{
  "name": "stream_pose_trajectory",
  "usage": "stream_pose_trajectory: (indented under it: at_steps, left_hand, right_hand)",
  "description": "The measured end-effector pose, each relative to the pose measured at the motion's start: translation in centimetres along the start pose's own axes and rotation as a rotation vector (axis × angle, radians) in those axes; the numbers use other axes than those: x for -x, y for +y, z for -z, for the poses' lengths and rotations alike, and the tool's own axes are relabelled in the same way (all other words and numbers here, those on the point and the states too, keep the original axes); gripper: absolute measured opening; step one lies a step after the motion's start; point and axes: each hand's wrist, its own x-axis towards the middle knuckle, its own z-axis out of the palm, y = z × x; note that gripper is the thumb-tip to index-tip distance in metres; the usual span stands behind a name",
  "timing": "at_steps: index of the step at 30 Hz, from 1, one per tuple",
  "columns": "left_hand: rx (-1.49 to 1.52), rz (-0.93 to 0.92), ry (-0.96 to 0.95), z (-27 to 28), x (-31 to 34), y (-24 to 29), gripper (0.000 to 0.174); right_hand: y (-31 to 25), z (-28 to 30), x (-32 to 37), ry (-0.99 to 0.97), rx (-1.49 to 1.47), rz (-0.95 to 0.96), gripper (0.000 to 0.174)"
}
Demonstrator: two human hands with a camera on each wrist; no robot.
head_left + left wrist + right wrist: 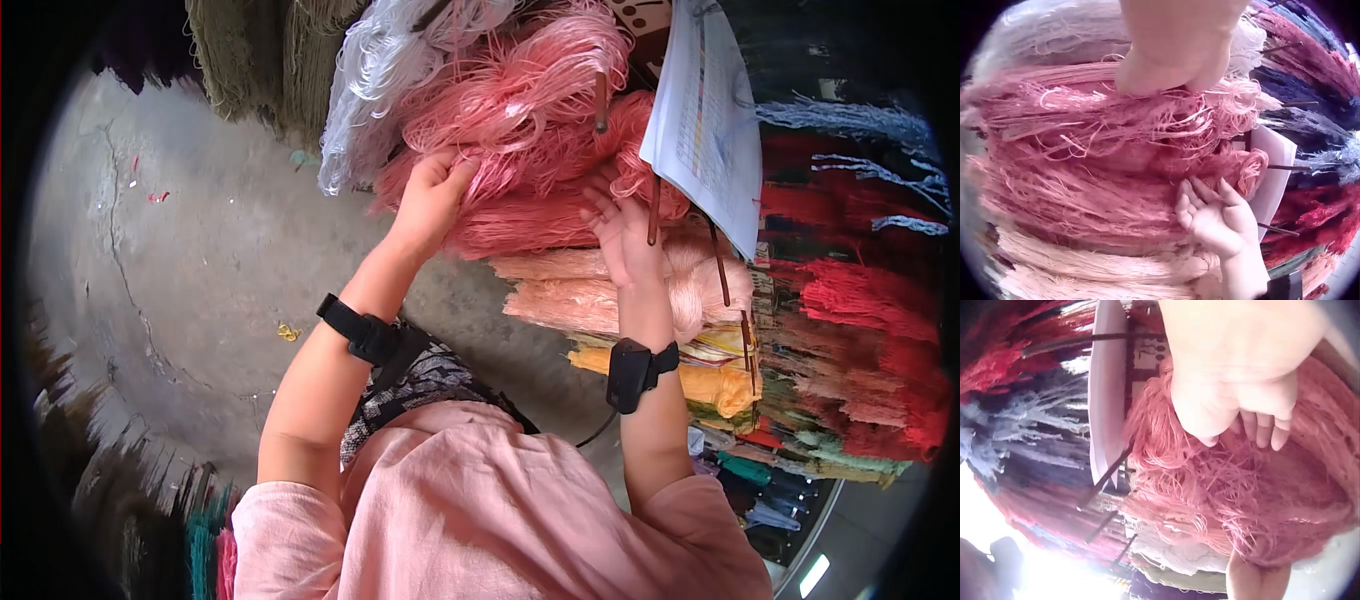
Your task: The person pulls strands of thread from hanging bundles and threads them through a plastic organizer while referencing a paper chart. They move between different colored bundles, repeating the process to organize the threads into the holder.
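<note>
A thick bundle of coral-pink yarn (520, 170) hangs on a rod, its loose strands tangled on top. My left hand (432, 200) grips strands at the bundle's left side, thumb bent over them and the other fingertips hidden in the yarn. Against the bundle's right part lies my right hand (632, 240), palm turned up and fingers loosely extended. In the left wrist view, those right fingers (1196, 203) touch the deeper pink skein, near its looped end (1252, 172).
White yarn (370, 90) hangs beyond the pink, peach yarn (570, 290) and yellow yarn (730, 388) nearer me. Printed paper sheets (705, 130) hang by the rods (654, 210), whose ends stick out. Red yarn (870, 300) fills the right side. Concrete floor (190, 220) shows at left.
</note>
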Motion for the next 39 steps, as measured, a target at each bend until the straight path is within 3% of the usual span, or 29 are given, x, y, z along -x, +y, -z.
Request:
stream_pose_trajectory:
  at_steps: [2,11,18,21,25,30,33,35,36,37,39]
  left_hand:
    - [0.034,0.04,0.0,0.0,-0.2,0.3,0.02]
    - [0.026,0.226,-0.081,-0.3,1.2,0.1,0.02]
    - [0.037,0.196,-0.023,-0.8,2.0,1.3,0.021]
    - [-0.041,0.092,0.032,0.3,0.7,2.0,0.02]
    - [-0.159,0.101,-0.013,1.2,-0.2,1.9,0.017]
    - [-0.214,0.091,0.013,1.3,-0.4,1.1,0.02]
    - [-0.227,0.092,0.015,0.8,-0.5,0.6,0.019]
    - [-0.267,0.13,-0.016,0.8,-0.7,0.5,0.018]
    - [-0.345,0.155,-0.091,0.3,-0.4,1.1,0.027]
    - [-0.326,0.069,-0.143,-0.9,0.1,1.6,0.032]
    - [-0.277,-0.092,-0.246,-3.5,1.2,1.8,0.042]
  right_hand:
    - [-0.4,0.5,0.1,0.049,-0.025,0.027,0.019]
    - [-0.2,0.5,0.9,-0.04,-0.028,-0.003,0.02]
    - [0.1,-0.3,1.4,-0.031,-0.033,0.022,0.022]
    - [-0.1,-0.1,1.8,-0.112,0.169,-0.05,0.024]
    - [0.2,0.5,3.3,-0.377,0.414,-0.099,0.022]
    - [2.0,2.7,3.5,0.131,0.259,0.02,0.022]
    - [2.0,1.8,2.3,0.25,0.106,0.272,0.028]
    - [3.1,1.0,0.5,0.176,0.09,0.462,0.046]
    - [2.1,-1.0,1.3,0.225,0.278,0.492,0.05]
    - [2.7,-2.3,0.6,0.231,0.332,0.593,0.055]
    - [4.4,-4.1,0.7,0.134,0.364,0.54,0.066]
